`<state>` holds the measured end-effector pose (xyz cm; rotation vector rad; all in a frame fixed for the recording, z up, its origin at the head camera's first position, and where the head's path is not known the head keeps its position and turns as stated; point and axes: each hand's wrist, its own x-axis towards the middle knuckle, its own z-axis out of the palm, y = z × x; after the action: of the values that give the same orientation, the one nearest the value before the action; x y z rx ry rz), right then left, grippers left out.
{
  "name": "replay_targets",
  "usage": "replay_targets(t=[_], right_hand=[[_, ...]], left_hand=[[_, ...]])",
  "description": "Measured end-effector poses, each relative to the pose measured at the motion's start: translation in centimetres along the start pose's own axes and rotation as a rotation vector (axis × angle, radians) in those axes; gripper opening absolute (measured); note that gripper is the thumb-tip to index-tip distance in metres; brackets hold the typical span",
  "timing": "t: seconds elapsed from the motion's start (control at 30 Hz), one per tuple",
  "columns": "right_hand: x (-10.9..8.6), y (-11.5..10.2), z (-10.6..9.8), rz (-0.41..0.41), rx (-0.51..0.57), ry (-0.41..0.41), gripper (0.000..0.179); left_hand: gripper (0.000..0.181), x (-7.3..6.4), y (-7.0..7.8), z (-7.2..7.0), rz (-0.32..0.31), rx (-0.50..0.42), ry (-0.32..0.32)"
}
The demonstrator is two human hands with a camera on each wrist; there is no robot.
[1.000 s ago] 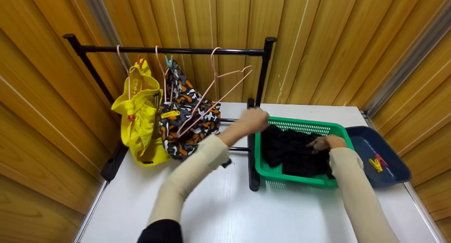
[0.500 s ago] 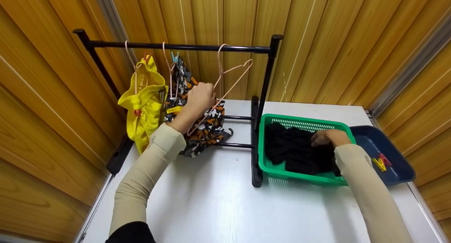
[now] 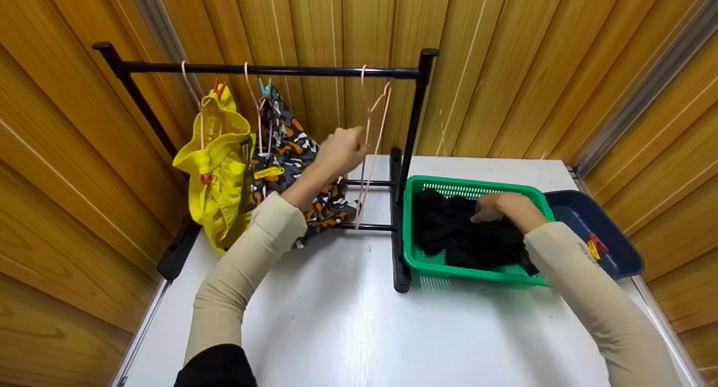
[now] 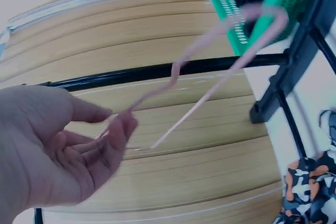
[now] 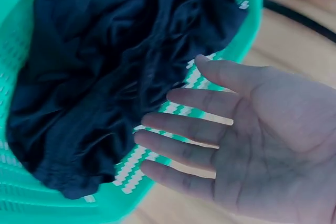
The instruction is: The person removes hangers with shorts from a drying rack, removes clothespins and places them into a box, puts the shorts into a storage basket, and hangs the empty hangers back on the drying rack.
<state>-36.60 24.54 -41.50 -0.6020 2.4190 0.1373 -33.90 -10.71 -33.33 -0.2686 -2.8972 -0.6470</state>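
Note:
In the head view, a pink clothes hanger point(image 3: 371, 151) hangs without clothing near the right end of the black rack bar point(image 3: 314, 71). My left hand point(image 3: 342, 150) is at the hanger's side; in the left wrist view its curled fingers and thumb hold the pink wire. My right hand point(image 3: 496, 207) is over the green basket point(image 3: 477, 273), its fingers straight and spread in the right wrist view. Just past the fingertips lies crumpled black clothing point(image 5: 121, 61) inside the basket; whether they touch it is hard to tell.
Left on the rack, yellow clothing point(image 3: 216, 168) and camouflage-patterned clothing point(image 3: 289, 146) hang on pink hangers with clothespins. A dark blue tray point(image 3: 572, 207) with red and yellow clothespins point(image 3: 594, 247) sits right of the basket. Wooden panels stand behind.
My left hand went left from near the basket to the bare hanger, then a little right, shifting and turning the hanger along the bar. My right hand has moved slightly farther over the black clothing.

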Motion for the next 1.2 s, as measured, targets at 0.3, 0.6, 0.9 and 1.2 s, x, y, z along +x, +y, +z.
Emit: replay_targets(t=[0.3,0.6,0.9,1.2], right_hand=[[-1.9,-5.8,-2.6,-0.158,-0.055,0.174,0.038],[-4.1,-11.8,-4.9,-0.227,0.035,0.712,0.027],[-2.5,-20.2,-6.4,-0.486,0.225,0.915,0.023],[3.4,-23.7,-8.1,-0.450,0.517,0.749,0.058]], left_hand=[[0.046,-0.9,-7.5,-6.8,-0.346,0.241,0.308],[0.030,-2.0,-11.6,-6.4,-0.301,0.162,0.165],[0.030,-0.9,-8.4,-4.2,-0.230,0.016,0.119],[0.032,-2.3,-8.2,-2.3,-0.042,-0.143,0.065]])
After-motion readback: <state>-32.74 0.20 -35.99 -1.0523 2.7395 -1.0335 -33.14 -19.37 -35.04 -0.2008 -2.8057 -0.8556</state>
